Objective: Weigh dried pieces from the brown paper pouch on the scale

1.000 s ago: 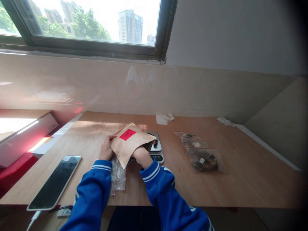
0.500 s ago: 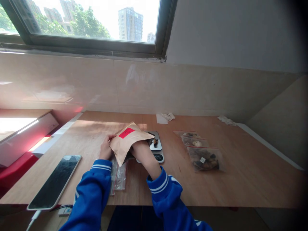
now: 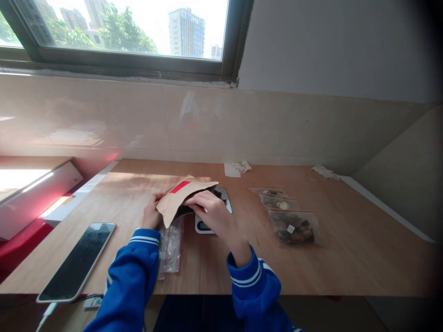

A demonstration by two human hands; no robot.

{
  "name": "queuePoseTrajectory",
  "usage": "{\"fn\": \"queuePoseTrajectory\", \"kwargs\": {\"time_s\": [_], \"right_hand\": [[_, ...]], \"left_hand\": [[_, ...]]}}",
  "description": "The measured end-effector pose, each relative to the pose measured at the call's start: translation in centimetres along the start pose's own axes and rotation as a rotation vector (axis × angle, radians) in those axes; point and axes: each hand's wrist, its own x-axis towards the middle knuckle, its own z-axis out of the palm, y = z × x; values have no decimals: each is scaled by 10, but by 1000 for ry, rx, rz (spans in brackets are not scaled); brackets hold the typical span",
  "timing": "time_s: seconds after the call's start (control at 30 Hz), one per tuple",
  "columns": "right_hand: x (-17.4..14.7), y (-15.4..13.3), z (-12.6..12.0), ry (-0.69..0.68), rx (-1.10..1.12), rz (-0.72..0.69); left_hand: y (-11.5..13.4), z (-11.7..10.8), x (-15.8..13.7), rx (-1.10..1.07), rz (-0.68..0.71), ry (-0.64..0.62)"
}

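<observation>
My left hand (image 3: 151, 213) grips the left side of a brown kraft paper bag (image 3: 169, 201) with a red label, tilted with its mouth to the right. At that mouth is my right hand (image 3: 215, 214), its fingers bent and pressed together; whatever is between the fingertips is hidden. Beneath the bag and right hand stands a small digital scale (image 3: 200, 226), mostly covered. Its display is largely blocked, and only a bit of something dark shows over its plate. Clear zip bags (image 3: 173, 253) lie under my left wrist.
Three zip bags lie on the right, the nearest (image 3: 296, 228) holding dark dried pieces and a small white label. A smartphone (image 3: 78, 263) on a cable is at the front left edge. Crumpled tissue (image 3: 241, 167) lies by the wall, below a window.
My right hand has drawn back out of the paper bag to its mouth, moving right and covering more of the scale. The bag has tipped slightly; my left hand keeps its hold.
</observation>
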Motion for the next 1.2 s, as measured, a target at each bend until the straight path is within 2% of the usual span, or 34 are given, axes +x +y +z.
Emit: {"fn": "queuePoseTrajectory", "kwargs": {"time_s": [0.1, 0.23, 0.4, 0.5, 0.6, 0.77, 0.93, 1.07, 1.2], "right_hand": [[-3, -4, -12, 119, 90, 3], [-13, 2, -21, 303, 244, 133], [-34, 34, -17, 452, 493, 320], [-46, 56, -11, 504, 537, 392], [-55, 72, -2, 504, 505, 459], [-61, 88, 13, 470, 329, 519], [-63, 89, 17, 382, 98, 362], [-65, 87, 16, 246, -73, 210], [-67, 81, 17, 168, -251, 178]], "left_hand": [[-1, 0, 1, 5, -11, 6], [3, -1, -1, 34, -13, -4], [5, -3, -1, 40, -17, -16], [3, -2, -1, 46, -12, -15], [4, -2, -1, 38, -17, -17], [7, -3, -1, 30, -17, -16], [10, -3, -2, 47, -46, -9], [12, -2, -3, 40, -52, -10], [12, -3, -3, 39, -61, -14]]}}
